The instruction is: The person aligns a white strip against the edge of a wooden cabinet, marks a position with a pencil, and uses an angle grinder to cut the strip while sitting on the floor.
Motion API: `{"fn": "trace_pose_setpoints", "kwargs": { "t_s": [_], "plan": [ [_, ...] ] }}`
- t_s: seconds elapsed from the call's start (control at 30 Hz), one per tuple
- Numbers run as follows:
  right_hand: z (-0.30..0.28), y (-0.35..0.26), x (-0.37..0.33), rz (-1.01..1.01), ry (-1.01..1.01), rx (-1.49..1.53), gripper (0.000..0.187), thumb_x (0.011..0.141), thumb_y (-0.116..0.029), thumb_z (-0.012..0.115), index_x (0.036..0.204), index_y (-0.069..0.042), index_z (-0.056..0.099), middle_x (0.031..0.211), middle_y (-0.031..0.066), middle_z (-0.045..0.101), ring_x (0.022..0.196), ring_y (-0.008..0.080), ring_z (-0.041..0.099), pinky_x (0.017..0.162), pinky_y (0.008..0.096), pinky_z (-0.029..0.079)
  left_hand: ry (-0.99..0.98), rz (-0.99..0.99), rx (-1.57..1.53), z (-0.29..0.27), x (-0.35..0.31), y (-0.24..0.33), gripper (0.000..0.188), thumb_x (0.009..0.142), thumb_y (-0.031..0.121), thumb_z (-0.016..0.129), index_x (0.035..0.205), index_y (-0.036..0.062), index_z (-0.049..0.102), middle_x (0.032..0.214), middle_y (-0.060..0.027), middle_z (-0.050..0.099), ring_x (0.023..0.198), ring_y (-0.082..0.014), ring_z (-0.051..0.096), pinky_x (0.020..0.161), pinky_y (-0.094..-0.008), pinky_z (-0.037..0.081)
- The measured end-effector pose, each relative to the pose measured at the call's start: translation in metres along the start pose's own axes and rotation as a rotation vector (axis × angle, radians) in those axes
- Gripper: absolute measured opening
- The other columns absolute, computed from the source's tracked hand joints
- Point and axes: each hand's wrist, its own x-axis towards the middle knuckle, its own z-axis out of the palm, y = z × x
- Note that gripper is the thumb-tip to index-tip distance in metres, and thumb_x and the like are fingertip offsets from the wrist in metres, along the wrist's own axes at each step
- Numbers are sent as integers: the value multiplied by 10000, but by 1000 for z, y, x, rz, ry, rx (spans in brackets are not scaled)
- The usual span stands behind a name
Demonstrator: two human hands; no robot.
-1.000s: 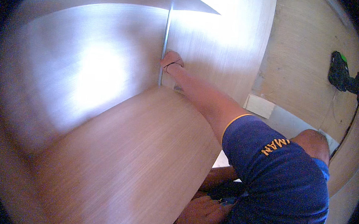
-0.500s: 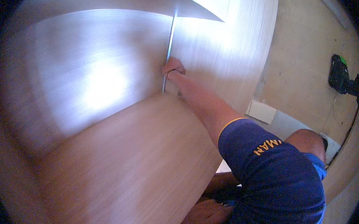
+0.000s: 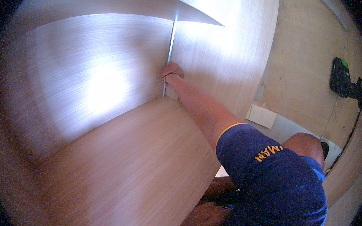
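Observation:
Inside a wood-grain cabinet, my right hand (image 3: 172, 71) reaches into the far corner with its fingers curled in, a thin dark band at the wrist. It lies against a narrow silvery vertical strip (image 3: 171, 41) that runs from below a shelf down to the bottom panel. What the fingers hold is hidden. The strip shows above and below the hand. Low in the picture, my left hand (image 3: 207, 220) is close to my body beside the bottom panel's edge. Its fingers are dim and partly cut off, so their state is unclear.
Above the reaching hand juts a shelf (image 3: 126, 1). A wood-grain bottom panel (image 3: 132, 151) spreads below, and a side panel (image 3: 222, 65) stands to the right. Beyond it, a black-and-green cordless power tool (image 3: 341, 78) and a pale rectangular piece (image 3: 261, 116) lie on a board.
The cabinet, arm and strip all appear slightly lower in the picture, as the view has shifted a little. My right hand stays at the strip in the corner.

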Motion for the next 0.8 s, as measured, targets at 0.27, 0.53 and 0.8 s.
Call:
{"fn": "trace_pose_setpoints", "kwargs": {
  "t_s": [0.27, 0.53, 0.8],
  "plan": [
    [45, 27, 14, -38, 55, 8, 214, 759, -290, 636, 814, -98, 713, 829, 98, 675, 785, 253, 660, 667, 390, 537, -5, -18, 15, -5, 0, -2, 236, 816, 99, 482, 1017, 78, 604, 737, -144, 612, 708, -293, 630, 632, -425, 510],
    [28, 9, -28, 14, 253, 409, 375, 797, -357, 551, 837, -6, 676, 900, 185, 652, 862, 340, 635, 756, 414, 513, 9, -22, 18, 1, -3, -4, 230, 816, 92, 479, 1009, 75, 603, 745, -149, 615, 715, -297, 632, 638, -427, 511],
    [33, 12, -38, 27, 276, 466, 393, 784, -363, 552, 878, 4, 661, 920, 206, 641, 865, 362, 625, 798, 437, 493, -1, -38, 0, -9, 0, 7, 224, 815, 85, 476, 1000, 72, 601, 752, -154, 617, 722, -302, 633, 644, -429, 511]
  ]
}}
